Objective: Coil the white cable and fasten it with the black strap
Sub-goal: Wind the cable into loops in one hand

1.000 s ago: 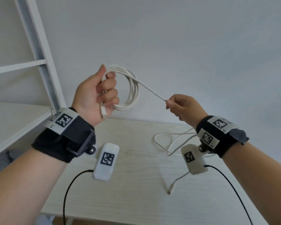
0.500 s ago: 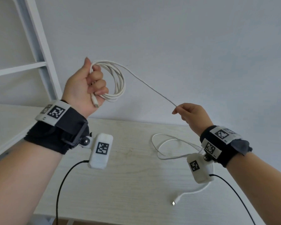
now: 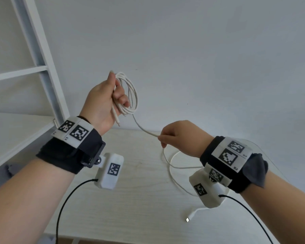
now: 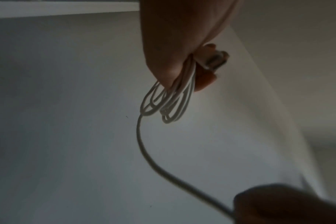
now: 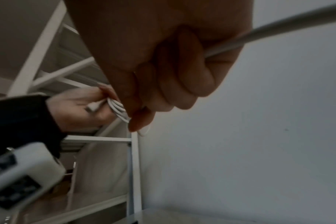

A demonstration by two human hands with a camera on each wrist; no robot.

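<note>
Head view is showing the left hand (image 3: 102, 101) raised in front of the wall, its fingers curling around several loops of the white cable (image 3: 130, 95); one plug end (image 3: 117, 120) is hanging out below the palm. From the coil the cable is running down to the right hand (image 3: 180, 136), which is pinching it between thumb and fingers, above the far edge of the bench (image 3: 130, 199). The rest of the cable is lying in loose curves on the bench, and its other plug (image 3: 188, 218) is resting near the front. A white shelf frame (image 3: 42, 55) is standing at the left.
</note>
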